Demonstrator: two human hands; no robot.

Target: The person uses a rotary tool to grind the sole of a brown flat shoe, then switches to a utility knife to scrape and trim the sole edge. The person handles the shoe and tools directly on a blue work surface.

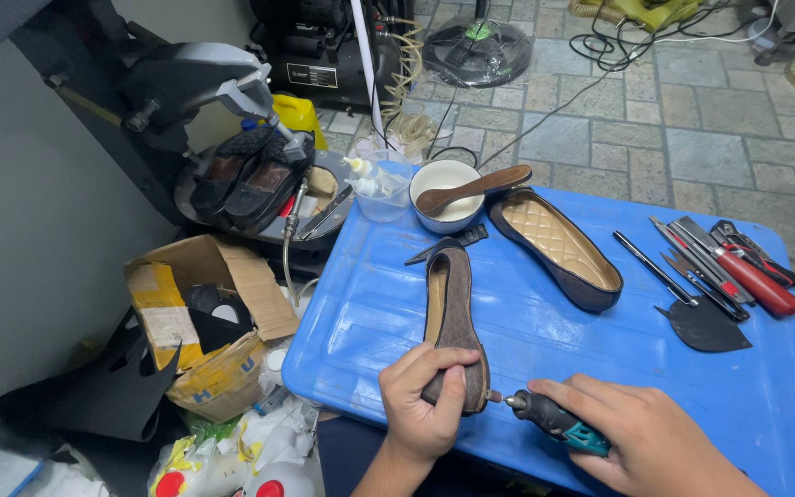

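Shoe (453,322) on its side at blue table's (600,368) near edge, heel gripped by left hand (425,396), fingers wrapped. Right hand (646,442) fist-clamps rotary tool (554,421), bit at heel. Risk: bit skips onto left thumb or gouges the heel.

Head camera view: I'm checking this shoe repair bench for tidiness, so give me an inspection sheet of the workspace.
Surface: blue plastic table, scuffed.
Job's things: brown flat shoe lying on its side; rotary tool with its tip at the shoe's heel.
Clutter: second shoe, upright; white bowl with wooden spoon; hand tools at the right edge; black sole piece.
Grippers: left hand grips the brown shoe's heel; right hand holds the rotary tool.
Cables: black cables across the paved floor.
Surroundings: open cardboard box, bottles, press with dark shoes, fan.
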